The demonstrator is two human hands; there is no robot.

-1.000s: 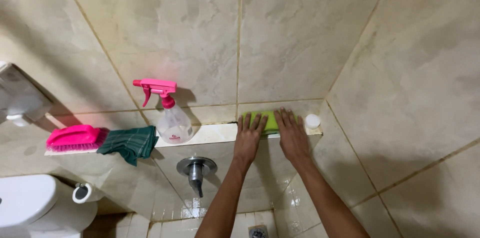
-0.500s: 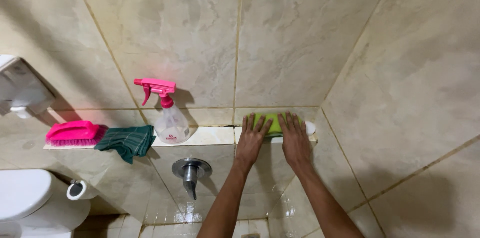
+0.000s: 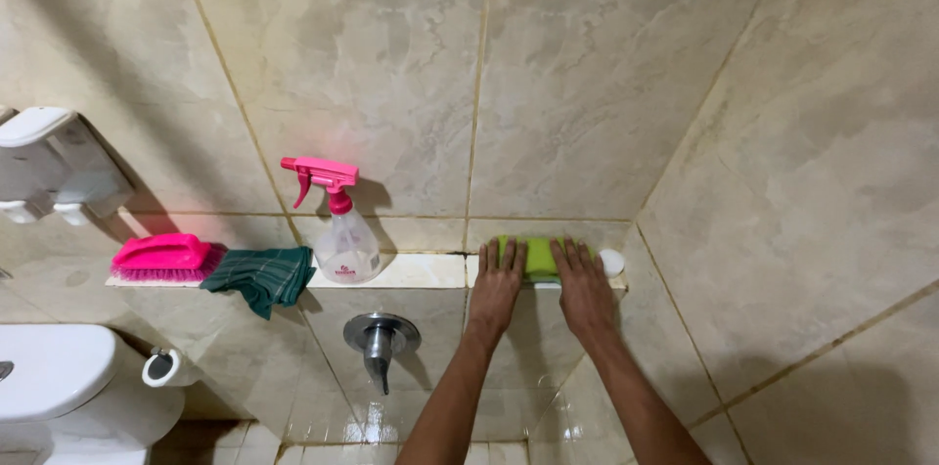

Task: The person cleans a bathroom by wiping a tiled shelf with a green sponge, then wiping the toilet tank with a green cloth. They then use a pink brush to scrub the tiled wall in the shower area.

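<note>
Head cam is showing both hands pressing flat on a green sponge (image 3: 537,258) at the right end of the tiled ledge (image 3: 411,272). Left hand (image 3: 497,287) and right hand (image 3: 584,289) are lying spread over it, fingers open, not really gripping. Looks like the wiping step along the ledge. Sliding left is going to mean clearing the spray bottle (image 3: 343,235), green cloth (image 3: 262,276) and pink brush (image 3: 162,258).

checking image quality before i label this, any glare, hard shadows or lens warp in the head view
Head view: wide-angle warp bends the grout lines and the ledge; soft shadows trail right of the spray bottle and under the left hand and right hand; wet glare low on the tiles near the tap; focus is sharp overall.
</note>
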